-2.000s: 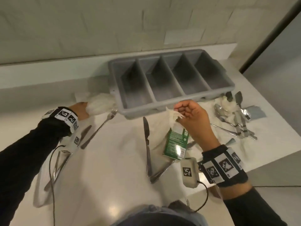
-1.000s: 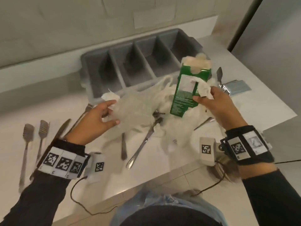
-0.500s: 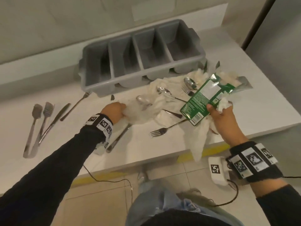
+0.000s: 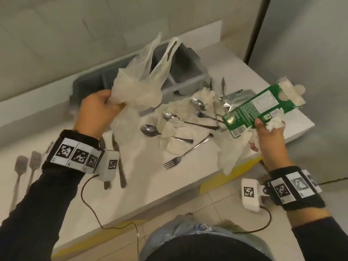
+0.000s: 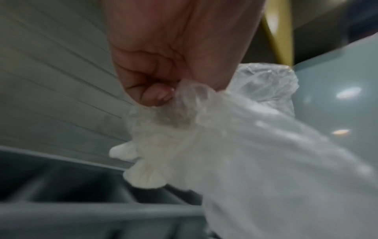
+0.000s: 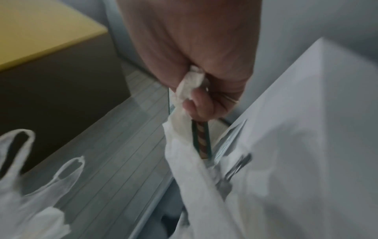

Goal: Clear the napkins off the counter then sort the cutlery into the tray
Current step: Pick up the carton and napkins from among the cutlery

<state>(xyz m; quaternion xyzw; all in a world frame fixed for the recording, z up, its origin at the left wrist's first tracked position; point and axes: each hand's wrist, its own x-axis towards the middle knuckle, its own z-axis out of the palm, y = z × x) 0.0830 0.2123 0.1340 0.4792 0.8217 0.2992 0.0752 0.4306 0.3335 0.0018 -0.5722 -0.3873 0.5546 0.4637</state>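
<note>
Since the frame half a sec ago the left hand (image 4: 98, 112) has come up off the counter w/ a thin translucent plastic carrier bag (image 4: 139, 91), fingers bunched tight round its crumpled neck, two loop handles standing up in front of the tray; the right hand (image 4: 267, 134) has tipped the flattened green drink carton (image 4: 250, 108) closer to level, thumb clamped on its lower edge, a wad of white paper napkin (image 4: 275, 123) squeezed in the same fist.

Nearest, at the white counter's (image 4: 162, 187) front edge, a steel fork (image 4: 186, 151) lies bare, and another white napkin (image 4: 231, 157) hangs from the right hand past that edge; further in, crumpled white napkins (image 4: 175, 129) stay spread on the counter w/ steel spoons (image 4: 150, 129) on top; furthest, the grey plastic divided cutlery tray (image 4: 186, 68) sits by the wall, partly hidden behind the bag; what its compartments hold can't be made out.

Likely meaning: bag is up to take rubbish, so carton + held napkins prob go in; clearing is part done, sorting not begun.
</note>
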